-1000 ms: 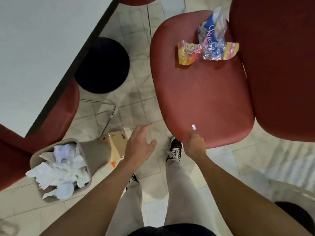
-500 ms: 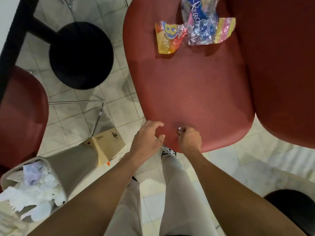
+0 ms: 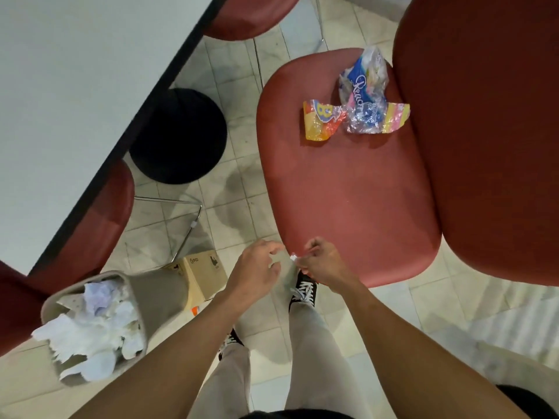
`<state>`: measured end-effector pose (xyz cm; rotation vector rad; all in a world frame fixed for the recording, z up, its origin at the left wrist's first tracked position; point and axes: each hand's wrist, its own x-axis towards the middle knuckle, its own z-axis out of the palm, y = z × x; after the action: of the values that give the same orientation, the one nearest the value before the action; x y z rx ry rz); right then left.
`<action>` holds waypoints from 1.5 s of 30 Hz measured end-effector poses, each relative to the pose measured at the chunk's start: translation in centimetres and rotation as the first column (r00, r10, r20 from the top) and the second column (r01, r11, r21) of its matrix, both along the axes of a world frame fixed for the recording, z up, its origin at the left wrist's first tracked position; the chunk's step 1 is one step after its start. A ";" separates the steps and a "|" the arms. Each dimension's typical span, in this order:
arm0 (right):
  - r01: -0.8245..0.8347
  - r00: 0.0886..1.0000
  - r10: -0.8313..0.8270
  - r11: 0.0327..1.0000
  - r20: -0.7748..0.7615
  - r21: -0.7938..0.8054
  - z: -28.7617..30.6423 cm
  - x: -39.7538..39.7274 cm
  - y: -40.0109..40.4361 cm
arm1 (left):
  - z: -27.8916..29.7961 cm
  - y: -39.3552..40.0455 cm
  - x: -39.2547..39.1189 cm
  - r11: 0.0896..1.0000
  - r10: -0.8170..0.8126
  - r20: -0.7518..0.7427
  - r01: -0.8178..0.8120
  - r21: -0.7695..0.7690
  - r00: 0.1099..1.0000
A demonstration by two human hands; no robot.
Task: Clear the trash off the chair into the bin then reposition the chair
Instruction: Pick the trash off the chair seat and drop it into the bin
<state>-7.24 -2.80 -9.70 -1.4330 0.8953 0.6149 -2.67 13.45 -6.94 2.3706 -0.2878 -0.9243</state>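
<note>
A red padded chair seat [image 3: 348, 201] fills the middle. At its far end lie a crumpled blue and clear plastic wrapper [image 3: 364, 92] and a torn yellow-orange wrapper [image 3: 320, 120]. My right hand [image 3: 323, 263] pinches a tiny white scrap [image 3: 292, 257] at the seat's near edge. My left hand [image 3: 257, 269] hovers just left of it, fingers loosely curled, holding nothing. A beige bin [image 3: 142, 293] full of white tissues stands on the floor at the lower left.
The chair's red backrest [image 3: 484, 131] rises at the right. A white table [image 3: 75, 86] with a black round base [image 3: 181, 137] stands at the left, with more red chairs around it. A small cardboard box [image 3: 199, 273] lies beside the bin.
The small white scrap that lay on the seat's near edge is now pinched in my right hand, lifted off the seat. My left hand moved up beside it.
</note>
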 end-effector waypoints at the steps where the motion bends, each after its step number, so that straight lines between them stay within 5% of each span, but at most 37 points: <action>1: -0.019 1.000 0.019 1.000 0.012 0.021 0.8 0.3 1.4 | 0.6 1.2 -0.2 1.000 0.012 0.010 -0.012 -0.004 1.000; 10: -0.226 0.961 0.196 0.964 0.197 0.143 7.7 1.8 15.5 | 5.3 13.7 -1.2 0.927 0.359 0.017 -0.355 -0.117 0.933; 17: -0.396 0.895 0.354 0.910 0.270 0.121 10.8 1.0 26.0 | 7.8 24.2 -4.1 0.738 0.619 -0.047 -0.600 -0.309 0.784; 29: -0.507 0.816 0.537 0.843 0.214 -0.182 10.5 -0.8 37.9 | 7.2 37.5 -8.9 0.528 0.849 0.111 -0.819 -0.225 0.517; 36: -0.448 0.842 0.500 0.857 0.202 -0.255 10.4 -1.5 36.8 | 6.2 39.5 -8.6 0.529 0.848 0.074 -0.827 -0.190 0.526; 45: -0.372 0.870 0.453 0.863 0.196 -0.341 9.3 -1.0 31.4 | 6.0 37.2 -7.2 0.636 0.771 0.097 -0.754 -0.165 0.630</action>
<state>-8.24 28.64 -0.42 -1.9569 0.4662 0.5994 -9.91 50.68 -0.97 2.1239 0.5866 -0.2832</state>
